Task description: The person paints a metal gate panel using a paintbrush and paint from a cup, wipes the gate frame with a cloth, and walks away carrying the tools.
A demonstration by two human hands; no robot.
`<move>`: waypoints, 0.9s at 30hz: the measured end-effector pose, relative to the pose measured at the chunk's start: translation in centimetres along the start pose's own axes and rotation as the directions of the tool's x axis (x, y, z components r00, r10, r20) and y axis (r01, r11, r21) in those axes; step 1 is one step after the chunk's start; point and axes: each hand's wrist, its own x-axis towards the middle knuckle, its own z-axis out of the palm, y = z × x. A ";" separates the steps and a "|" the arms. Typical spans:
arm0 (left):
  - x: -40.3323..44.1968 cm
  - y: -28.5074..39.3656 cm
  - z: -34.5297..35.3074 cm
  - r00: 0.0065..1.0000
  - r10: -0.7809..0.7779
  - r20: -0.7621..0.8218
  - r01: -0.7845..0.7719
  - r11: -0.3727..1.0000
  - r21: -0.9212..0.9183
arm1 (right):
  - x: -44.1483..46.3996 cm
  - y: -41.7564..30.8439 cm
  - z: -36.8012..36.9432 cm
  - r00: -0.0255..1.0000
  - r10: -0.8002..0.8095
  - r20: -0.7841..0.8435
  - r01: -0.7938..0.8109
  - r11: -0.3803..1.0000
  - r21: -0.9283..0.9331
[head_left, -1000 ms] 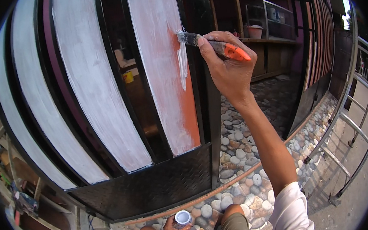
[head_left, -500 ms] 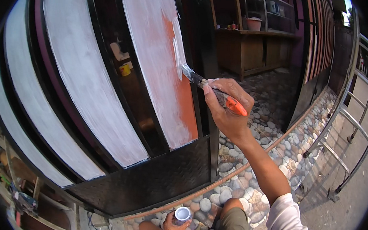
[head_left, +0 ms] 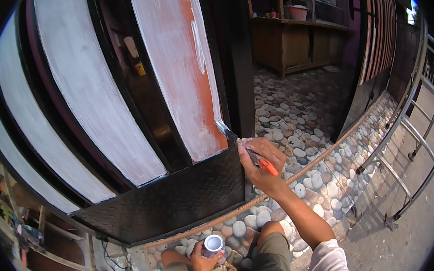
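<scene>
My right hand is closed round the orange-tipped handle of a paintbrush. The white-coated bristles touch the right edge of an orange slat, low down near its bottom end. White paint covers most of that slat, with a strip of orange showing along its right side. Down by my knees, my left hand grips a small open paint can with a white inside. Slats to the left, such as the wide white slat, are coated white.
A black textured metal panel runs beneath the slats. Pebble paving lies around the gate's rail. To the right stands a metal ladder-like frame. A wooden cabinet is inside, and wooden pieces lie lower left.
My right hand has brought the brush down along the slat's right edge, from mid-height to near the bottom. The view has tilted lower. My left hand still holds the can.
</scene>
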 end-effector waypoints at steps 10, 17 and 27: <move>-0.3 0.1 0.1 1.000 -0.004 0.016 0.003 1.000 0.029 | -0.2 -0.7 -1.7 0.998 0.062 0.021 -0.062 0.998 -0.024; -0.1 0.1 0.0 1.000 0.013 0.013 -0.013 1.000 0.017 | 2.2 0.3 0.0 0.987 -0.141 -0.074 0.135 0.988 -0.072; -0.1 0.3 0.0 1.000 -0.008 0.027 0.007 1.000 0.011 | -4.6 1.0 -1.2 0.994 0.093 0.049 -0.091 0.995 -0.048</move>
